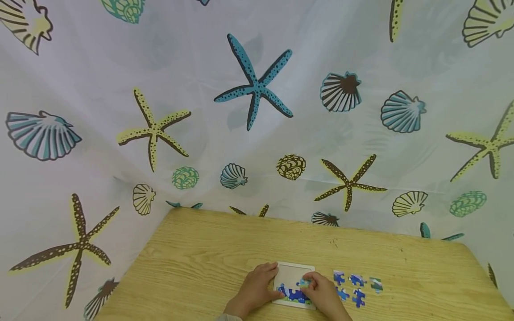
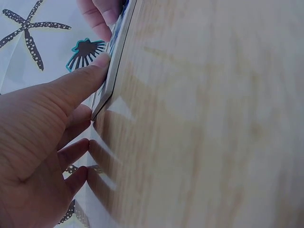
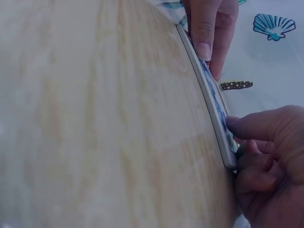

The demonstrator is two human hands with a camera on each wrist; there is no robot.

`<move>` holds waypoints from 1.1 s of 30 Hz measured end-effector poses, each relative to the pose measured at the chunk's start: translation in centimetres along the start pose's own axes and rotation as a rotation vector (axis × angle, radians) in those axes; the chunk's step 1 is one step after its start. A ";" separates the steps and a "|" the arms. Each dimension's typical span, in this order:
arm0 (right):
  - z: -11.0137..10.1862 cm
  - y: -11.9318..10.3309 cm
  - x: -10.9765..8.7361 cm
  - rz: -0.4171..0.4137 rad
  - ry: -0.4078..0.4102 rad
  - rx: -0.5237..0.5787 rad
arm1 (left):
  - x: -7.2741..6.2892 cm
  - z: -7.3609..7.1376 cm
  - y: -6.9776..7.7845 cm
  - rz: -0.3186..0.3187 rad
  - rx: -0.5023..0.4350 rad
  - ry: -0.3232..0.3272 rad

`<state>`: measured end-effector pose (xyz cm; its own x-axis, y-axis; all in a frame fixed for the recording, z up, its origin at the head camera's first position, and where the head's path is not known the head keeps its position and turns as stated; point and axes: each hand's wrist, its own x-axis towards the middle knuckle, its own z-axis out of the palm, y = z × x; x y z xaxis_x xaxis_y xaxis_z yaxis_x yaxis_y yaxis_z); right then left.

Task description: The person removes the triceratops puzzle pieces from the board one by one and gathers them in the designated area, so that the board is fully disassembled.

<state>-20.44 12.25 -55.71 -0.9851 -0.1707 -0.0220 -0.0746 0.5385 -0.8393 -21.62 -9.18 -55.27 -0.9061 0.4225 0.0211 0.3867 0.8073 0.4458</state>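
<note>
A jigsaw tray (image 1: pixel 295 266) with a pale frame lies on the wooden table, its near part filled with blue pieces (image 1: pixel 295 294). At the tray's left side is my left hand (image 1: pixel 257 285), which holds the frame. The thumb (image 2: pixel 92 71) lies over the rim in the left wrist view, while the other fingertips sit along the edge and table. My right hand (image 1: pixel 324 294) reaches over the tray's right side and pinches a light-blue puzzle piece (image 1: pixel 304 282) above the assembled part. In the right wrist view, this hand's thumb (image 3: pixel 251 124) hides most of that piece.
Several loose puzzle pieces (image 1: pixel 356 280) lie on the table (image 1: pixel 201 249) to the right of the tray, close to my right hand. A white cloth (image 1: pixel 192 147) printed with starfish and shells hangs behind the table and along its sides.
</note>
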 end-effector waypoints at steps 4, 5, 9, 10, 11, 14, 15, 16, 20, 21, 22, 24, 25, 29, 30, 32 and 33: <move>0.0 -0.2 0.0 0.001 -0.015 -0.036 | 0.0 0.2 0.0 0.000 0.006 0.004; 0.0 -0.2 0.0 0.005 -0.021 -0.041 | -0.1 0.2 0.0 -0.001 0.005 0.004; 0.0 -0.4 0.0 0.018 -0.032 -0.043 | -0.2 0.1 0.1 0.004 0.006 0.006; 0.0 -0.3 0.0 0.020 -0.033 -0.043 | -0.2 0.0 0.1 0.005 0.007 0.006; 0.0 -0.3 0.0 0.021 -0.032 -0.044 | -0.2 0.0 0.1 0.008 0.005 0.007; 0.0 -0.3 0.0 0.027 -0.025 -0.046 | -0.1 -0.1 0.1 0.014 0.004 0.009; 0.0 -0.3 0.0 0.027 -0.022 -0.047 | -0.1 -0.1 0.1 0.016 0.004 0.011; 0.0 -0.3 0.0 0.026 -0.020 -0.047 | -0.1 -0.2 0.1 0.016 0.003 0.010; -0.1 -0.4 -0.1 0.015 -0.013 -0.045 | 0.0 -0.2 0.2 0.008 -0.001 0.003; -0.1 -0.5 -0.2 0.011 -0.012 -0.045 | 0.0 -0.1 0.2 0.006 -0.001 0.001; -0.2 -0.5 -0.2 0.005 -0.011 -0.047 | 0.0 -0.1 0.2 0.002 -0.002 -0.002; -0.1 -0.5 -0.2 -0.005 -0.010 -0.049 | 0.0 -0.2 0.3 -0.001 -0.003 -0.004; -0.1 -0.5 -0.2 -0.006 -0.011 -0.049 | 0.0 -0.2 0.2 0.001 0.000 -0.003; 0.0 -0.5 -0.2 -0.006 0.003 -0.074 | 0.0 -0.2 0.2 0.002 0.006 0.000; 0.1 -0.5 -0.1 -0.007 0.012 -0.089 | 0.0 -0.2 0.2 0.003 0.009 0.001; 0.2 -0.5 -0.1 -0.013 0.039 -0.124 | 0.0 -0.2 0.3 0.001 0.011 0.001; 0.3 -0.5 -0.1 -0.018 0.055 -0.137 | 0.0 -0.2 0.3 0.001 0.013 0.001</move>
<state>-20.22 11.76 -55.41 -0.9902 -0.1376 0.0257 -0.1092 0.6441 -0.7571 -21.51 -9.04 -54.99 -0.9059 0.4228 0.0220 0.3896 0.8121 0.4344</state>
